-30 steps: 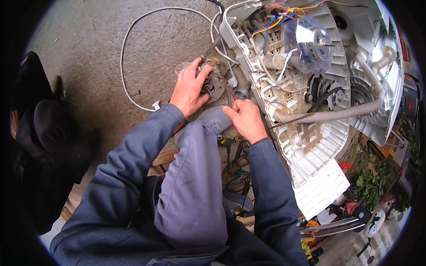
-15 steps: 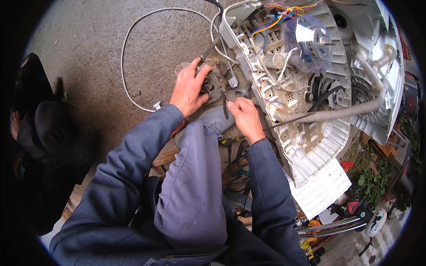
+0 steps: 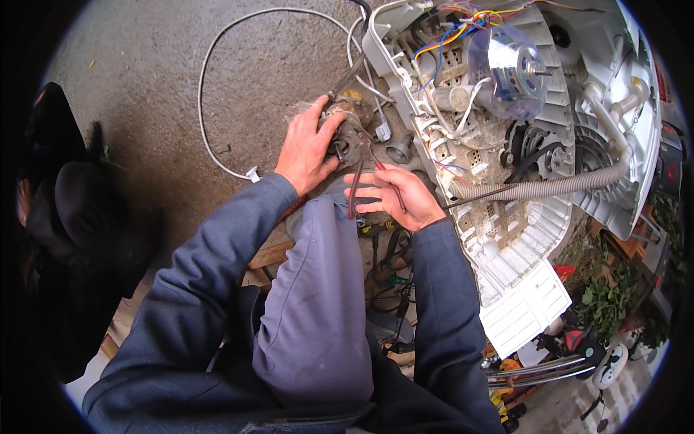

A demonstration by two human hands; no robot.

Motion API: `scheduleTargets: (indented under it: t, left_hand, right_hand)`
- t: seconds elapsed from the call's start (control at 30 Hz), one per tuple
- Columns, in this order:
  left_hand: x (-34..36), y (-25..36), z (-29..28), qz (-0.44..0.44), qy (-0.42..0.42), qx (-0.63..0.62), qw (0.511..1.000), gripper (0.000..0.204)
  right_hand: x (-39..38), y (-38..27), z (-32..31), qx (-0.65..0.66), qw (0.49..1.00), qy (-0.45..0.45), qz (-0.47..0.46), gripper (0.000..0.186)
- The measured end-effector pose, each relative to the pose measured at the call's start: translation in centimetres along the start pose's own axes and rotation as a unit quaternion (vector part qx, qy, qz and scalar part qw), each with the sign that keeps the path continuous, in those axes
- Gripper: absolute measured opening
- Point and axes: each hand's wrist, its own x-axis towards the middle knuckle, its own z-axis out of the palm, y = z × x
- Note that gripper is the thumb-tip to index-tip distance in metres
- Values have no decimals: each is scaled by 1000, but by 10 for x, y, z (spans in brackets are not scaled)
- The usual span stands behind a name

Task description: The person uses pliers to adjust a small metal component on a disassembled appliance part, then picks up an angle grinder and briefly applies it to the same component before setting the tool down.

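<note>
Now | small rusty grey metal motor part (image 3: 353, 134) is gripped on the concrete floor (image 3: 144, 94) by the left hand (image 3: 307, 148) | red-handled pliers (image 3: 366, 177), handles spread, are pinched in the right hand (image 3: 394, 195), tips at the part | white overturned plastic washing-machine base (image 3: 535, 239) lies alongside | judged mid-way: part out, stripping unfinished

The right hand (image 3: 394, 195), which lay closed over the knee a second ago, has spread its fingers around the red-handled pliers (image 3: 359, 182), whose handles now stand apart. The left hand (image 3: 307, 148) has shifted slightly on the small motor (image 3: 352, 130).
</note>
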Motion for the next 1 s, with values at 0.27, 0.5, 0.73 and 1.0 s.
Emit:
scheduleTargets:
  t: [0.27,0.5,0.73,1.0]
  left_hand:
    - [0,3,0,3,7,-11,1000,86]
    - [-1,3,1,20,15,4,1000,89]
    - [1,7,0,26,7,-2,1000,87]
    - [1,9,0,32,8,-9,999,84]
  right_hand:
    - [8,-5,-5,58,996,-25,68,32]
    - [10,-16,-8,51,994,-13,94,28]
    - [10,-24,-12,47,990,-1,132,27]
    - [7,-31,-14,71,985,-14,156,37]
